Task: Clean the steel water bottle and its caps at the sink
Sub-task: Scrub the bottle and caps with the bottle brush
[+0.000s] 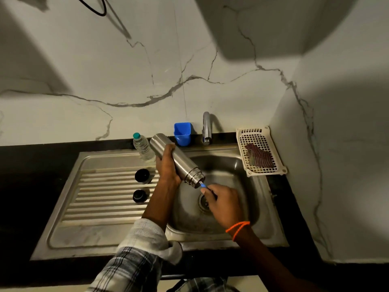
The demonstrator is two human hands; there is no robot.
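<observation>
No brand or writing can be read on anything here; the small plastic water bottle (pixel 143 148) with a teal cap carries a label, but it is too small and blurred to make out.

The left hand (pixel 167 165) comes up from a rolled checked sleeve, its fingers curled round the middle of the steel water bottle (pixel 176 159). The bottle is held tilted over the sink basin (pixel 242 199), base up toward the wall and open threaded mouth pointing down and to the right. The right hand (pixel 223 204), with an orange thread (pixel 239 228) on its wrist, reaches in from the lower right and pinches the handle of a blue bottle brush (pixel 203 185), whose tip sits at the bottle's mouth. How deep the brush goes cannot be told.

Two black caps (pixel 142 175) stand on the ribbed drainboard (pixel 101 197) to the left of the left forearm, one behind the other and apart. The plastic bottle stands at the back of the drainboard, just beside the steel one. A blue plastic holder (pixel 182 132) and the tap (pixel 207 128) are at the rear edge. On the dark counter (pixel 31 169) to the right, a white perforated tray (pixel 273 163) holds a striped cloth (pixel 260 155).
</observation>
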